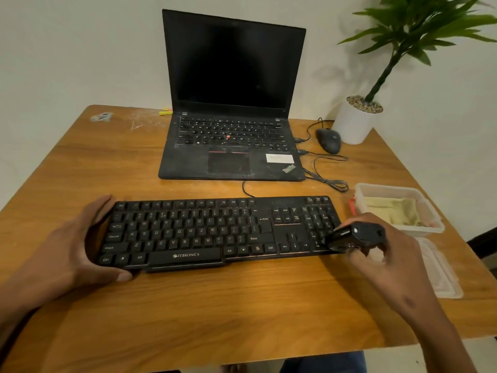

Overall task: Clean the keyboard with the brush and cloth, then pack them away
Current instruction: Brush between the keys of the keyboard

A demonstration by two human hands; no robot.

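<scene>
A black keyboard [204,232] lies across the near part of the wooden table [188,305]. My left hand [78,246] grips its left end, fingers over the far edge and thumb under the near edge. My right hand [387,262] holds a black brush [352,236] whose bristle end touches the keyboard's right end by the number pad. A yellowish cloth [392,211] lies folded inside a clear plastic container [427,224] to the right of the keyboard.
An open black laptop [231,103] stands behind the keyboard, with a wired mouse [328,140] and loose cables [328,179] to its right. A white potted plant [357,119] sits at the far right corner. The container's clear lid [441,270] lies near the right edge.
</scene>
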